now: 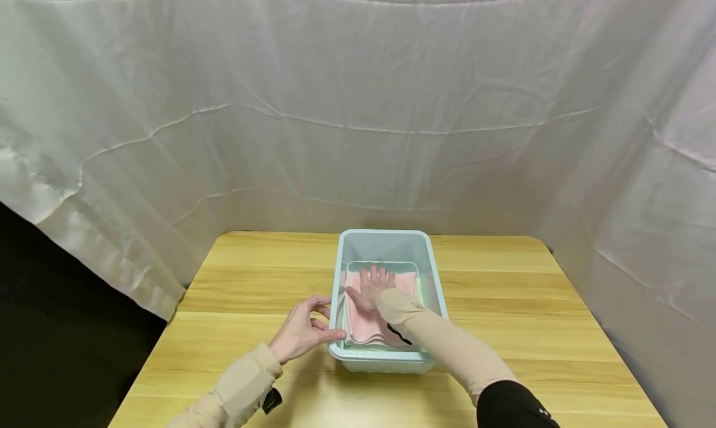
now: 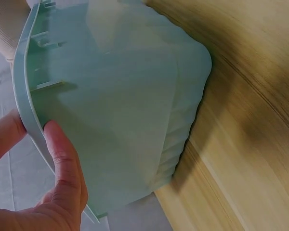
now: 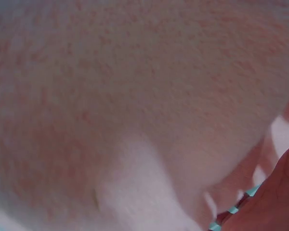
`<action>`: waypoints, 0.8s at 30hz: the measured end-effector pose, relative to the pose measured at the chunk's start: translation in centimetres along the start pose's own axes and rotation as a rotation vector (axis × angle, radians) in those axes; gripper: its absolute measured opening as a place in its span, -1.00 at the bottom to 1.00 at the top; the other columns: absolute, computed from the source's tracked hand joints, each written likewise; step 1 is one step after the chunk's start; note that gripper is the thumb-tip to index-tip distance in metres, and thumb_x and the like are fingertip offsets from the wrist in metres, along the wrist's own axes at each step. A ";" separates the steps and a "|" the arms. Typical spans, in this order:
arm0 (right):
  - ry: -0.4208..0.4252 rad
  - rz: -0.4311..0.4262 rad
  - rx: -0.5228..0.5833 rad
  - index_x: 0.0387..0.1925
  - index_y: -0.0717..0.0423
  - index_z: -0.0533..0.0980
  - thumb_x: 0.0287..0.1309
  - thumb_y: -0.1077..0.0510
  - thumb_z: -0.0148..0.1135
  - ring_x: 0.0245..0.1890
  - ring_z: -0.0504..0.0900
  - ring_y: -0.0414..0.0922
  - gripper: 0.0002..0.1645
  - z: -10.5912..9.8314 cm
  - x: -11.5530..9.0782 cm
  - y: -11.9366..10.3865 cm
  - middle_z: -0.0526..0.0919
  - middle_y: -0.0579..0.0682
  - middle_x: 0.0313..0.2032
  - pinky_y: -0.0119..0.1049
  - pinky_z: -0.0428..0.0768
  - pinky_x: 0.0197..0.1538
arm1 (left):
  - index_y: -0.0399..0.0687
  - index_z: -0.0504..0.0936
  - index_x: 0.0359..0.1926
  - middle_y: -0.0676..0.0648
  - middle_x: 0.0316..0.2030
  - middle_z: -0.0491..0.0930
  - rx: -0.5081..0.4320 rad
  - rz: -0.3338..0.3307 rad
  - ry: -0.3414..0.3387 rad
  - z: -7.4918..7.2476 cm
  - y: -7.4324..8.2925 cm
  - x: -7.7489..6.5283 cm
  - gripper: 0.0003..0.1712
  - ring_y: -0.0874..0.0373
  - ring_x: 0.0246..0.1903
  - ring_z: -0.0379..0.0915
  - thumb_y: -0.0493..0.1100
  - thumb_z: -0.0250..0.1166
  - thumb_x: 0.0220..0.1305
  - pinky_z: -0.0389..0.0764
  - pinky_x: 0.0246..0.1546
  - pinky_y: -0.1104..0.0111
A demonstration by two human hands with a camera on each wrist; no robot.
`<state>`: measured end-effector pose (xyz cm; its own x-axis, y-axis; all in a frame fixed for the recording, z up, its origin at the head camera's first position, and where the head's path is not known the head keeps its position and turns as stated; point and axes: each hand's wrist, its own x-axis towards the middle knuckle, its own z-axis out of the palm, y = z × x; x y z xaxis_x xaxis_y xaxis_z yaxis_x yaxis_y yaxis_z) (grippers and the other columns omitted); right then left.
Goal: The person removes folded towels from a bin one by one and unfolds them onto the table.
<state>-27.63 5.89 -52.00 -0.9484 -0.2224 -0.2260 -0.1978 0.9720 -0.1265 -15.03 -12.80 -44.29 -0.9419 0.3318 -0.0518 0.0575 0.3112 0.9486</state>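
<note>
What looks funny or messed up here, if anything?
I see nothing spilled or broken. Only the pink cloth under the right hand, inside the pale blue tub, looks slightly odd: its near edge is wavy, not flat.

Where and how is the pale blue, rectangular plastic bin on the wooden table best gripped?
Probably by the rim, coming from outside both long sides, thumb over it and fingers beneath. The bin stands upright; its walls taper downward and the rim juts outward, so that edge should give the surer hold. The left hand pinches the rim's left side.
</note>
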 end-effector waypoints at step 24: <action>0.095 -0.066 -0.063 0.26 0.20 0.36 0.42 -0.44 -0.24 0.29 0.38 0.17 -0.14 1.9 0.8 0.7 0.46 0.25 0.23 0.11 0.30 0.42 | -0.53 0.35 0.29 -0.35 -0.09 0.55 0.026 -0.032 0.017 0.2 0.3 -0.1 -0.17 0.16 -0.45 0.60 -0.34 0.54 0.03 0.70 -0.43 0.41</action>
<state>-28.08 6.29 -54.10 -0.9514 -0.2811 -0.1259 -0.2732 0.9589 -0.0761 -14.89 -12.57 -44.08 -0.9490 0.3060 -0.0765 0.0355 0.3445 0.9381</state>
